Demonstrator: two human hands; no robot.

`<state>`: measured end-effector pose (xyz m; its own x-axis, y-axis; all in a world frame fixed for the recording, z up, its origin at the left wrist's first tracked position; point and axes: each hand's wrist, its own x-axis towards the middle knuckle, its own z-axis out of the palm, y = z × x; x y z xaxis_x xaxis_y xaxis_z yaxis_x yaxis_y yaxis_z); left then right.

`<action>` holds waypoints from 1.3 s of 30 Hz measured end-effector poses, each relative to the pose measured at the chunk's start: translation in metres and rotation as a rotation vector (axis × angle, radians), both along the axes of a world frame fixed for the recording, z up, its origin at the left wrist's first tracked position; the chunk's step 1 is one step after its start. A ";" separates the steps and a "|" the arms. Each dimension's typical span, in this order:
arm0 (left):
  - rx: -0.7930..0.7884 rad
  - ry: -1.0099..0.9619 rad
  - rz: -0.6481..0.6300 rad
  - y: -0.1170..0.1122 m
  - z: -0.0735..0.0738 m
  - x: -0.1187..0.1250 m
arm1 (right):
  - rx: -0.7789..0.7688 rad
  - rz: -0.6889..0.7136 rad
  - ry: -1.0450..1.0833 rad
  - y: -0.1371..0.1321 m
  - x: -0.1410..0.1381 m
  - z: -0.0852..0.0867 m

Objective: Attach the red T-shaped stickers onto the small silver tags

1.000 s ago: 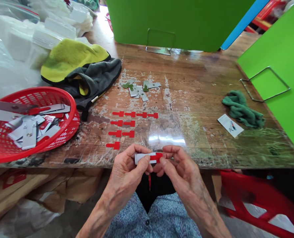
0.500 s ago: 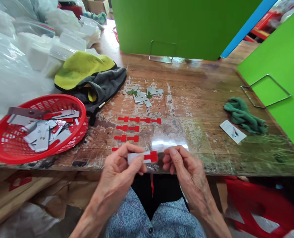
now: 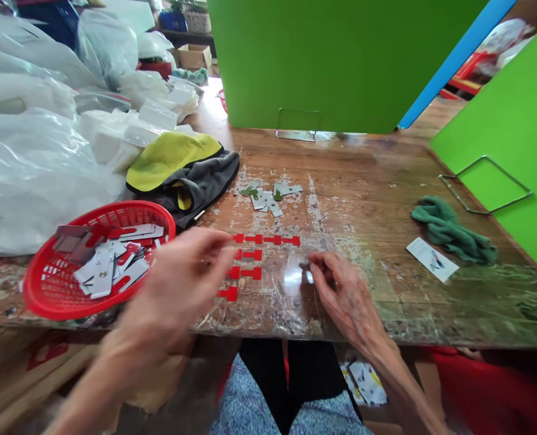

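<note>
Worn tabletop, red tabs, green panels

The left hand is motion-blurred and hides part of the red tabs.

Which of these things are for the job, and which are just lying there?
Probably for the job:
red pieces in rows, near the left hand
red basket of strips

Probably just lying about:
green cloth
printed card
yellow-and-grey cloth
plastic bags

Green panels stand on a scuffed wooden table, with perhaps a dark shelf behind.
</note>
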<state>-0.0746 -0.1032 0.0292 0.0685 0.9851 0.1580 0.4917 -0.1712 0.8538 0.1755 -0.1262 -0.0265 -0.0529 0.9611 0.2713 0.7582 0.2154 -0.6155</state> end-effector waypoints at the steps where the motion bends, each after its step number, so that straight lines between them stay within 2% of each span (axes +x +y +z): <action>1: 0.033 0.172 -0.133 0.007 -0.007 0.022 | 0.025 -0.008 -0.015 0.011 -0.001 -0.004; 2: 0.054 0.306 -0.251 0.015 -0.015 0.040 | 0.044 -0.019 -0.030 0.022 -0.001 -0.009; 5: 0.022 0.629 -0.384 0.035 -0.032 0.071 | 0.081 -0.040 -0.068 0.045 -0.004 -0.022; 7: -0.028 0.767 -0.406 0.042 -0.037 0.075 | 0.093 -0.044 -0.081 0.052 -0.004 -0.027; 10: -0.042 0.826 -0.429 0.045 -0.037 0.073 | 0.094 -0.035 -0.071 0.057 -0.005 -0.030; 15: -0.079 0.825 -0.431 0.044 -0.034 0.074 | 0.097 -0.022 -0.030 0.063 -0.003 -0.029; 22: -0.106 0.791 -0.430 0.046 -0.030 0.076 | 0.126 -0.075 -0.062 0.067 -0.007 -0.035; 28: -0.105 0.686 -0.334 0.071 -0.018 0.094 | 0.214 -0.071 -0.077 0.065 -0.009 -0.037; 34: -0.320 0.479 -0.505 0.109 -0.014 0.107 | 0.348 -0.059 -0.080 0.060 -0.010 -0.037; 39: -0.385 0.358 -0.582 0.121 -0.020 0.105 | 0.432 -0.028 -0.118 0.055 -0.013 -0.034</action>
<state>0.0302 0.0183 0.0094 0.5727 0.7561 -0.3168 0.6703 -0.2094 0.7119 0.1620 -0.0712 -0.0609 -0.0832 0.7621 0.6420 0.8271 0.4122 -0.3821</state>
